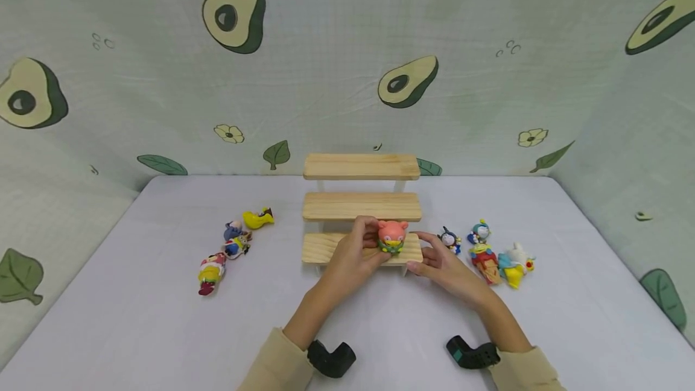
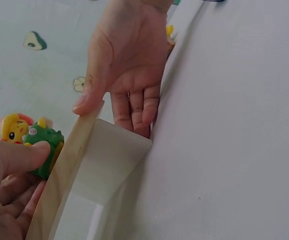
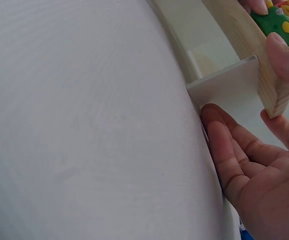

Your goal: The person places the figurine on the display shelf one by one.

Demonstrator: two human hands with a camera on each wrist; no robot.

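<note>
A pink-headed figurine (image 1: 392, 234) with a yellow face and green body stands at the right part of the lowest tier of a wooden display stand (image 1: 320, 249). My left hand (image 1: 353, 253) pinches it from the left; in the left wrist view the thumb presses on the green body (image 2: 44, 155). My right hand (image 1: 447, 271) holds the right end of that lowest tier, thumb at the front corner and index finger toward the back. In the right wrist view its other fingers (image 3: 224, 145) curl below the plank beside the white support (image 3: 229, 82).
Several figurines lie left of the stand, among them a yellow one (image 1: 257, 219) and a pink-and-yellow one (image 1: 210, 273). More lie close to the right hand, including a red-and-brown one (image 1: 485, 263) and a white-and-yellow one (image 1: 513, 264). The white table (image 1: 163, 330) meets an avocado-print cloth (image 1: 326, 89) behind.
</note>
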